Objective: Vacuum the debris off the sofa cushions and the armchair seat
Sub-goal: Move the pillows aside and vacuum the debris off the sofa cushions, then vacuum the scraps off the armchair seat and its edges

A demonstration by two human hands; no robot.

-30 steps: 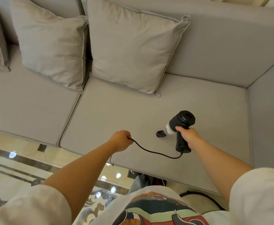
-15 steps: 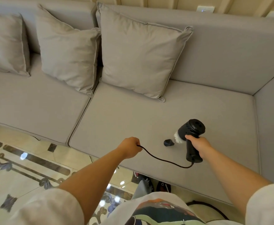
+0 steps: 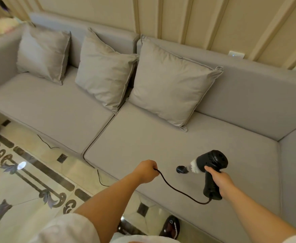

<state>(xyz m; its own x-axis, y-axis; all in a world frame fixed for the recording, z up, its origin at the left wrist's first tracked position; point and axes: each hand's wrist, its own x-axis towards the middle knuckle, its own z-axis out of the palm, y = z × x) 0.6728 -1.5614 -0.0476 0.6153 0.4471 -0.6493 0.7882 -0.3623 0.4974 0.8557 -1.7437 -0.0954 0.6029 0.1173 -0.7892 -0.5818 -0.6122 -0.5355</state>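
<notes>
Vacuuming is under way on the right seat cushion (image 3: pixel 187 148) of the grey sofa (image 3: pixel 249 95). Your right hand (image 3: pixel 220 181) is wrapped around the grip of the black handheld vacuum (image 3: pixel 211 165), whose nozzle (image 3: pixel 181 169) points left and sits on or just above the fabric near the cushion's front edge; contact is hard to judge. Your left hand (image 3: pixel 146 171) is closed around the power cord (image 3: pixel 177 190), holding it up off the seat. No debris is visible at this distance. Next, I judge, you sweep the nozzle in passes toward the back, and the throw pillow (image 3: pixel 170 85) leaning at the rear edge will need lifting. Mind the cord slack. The left seat cushion (image 3: pixel 47 106) with its two pillows looks untouched, and the armchair is not in view.
</notes>
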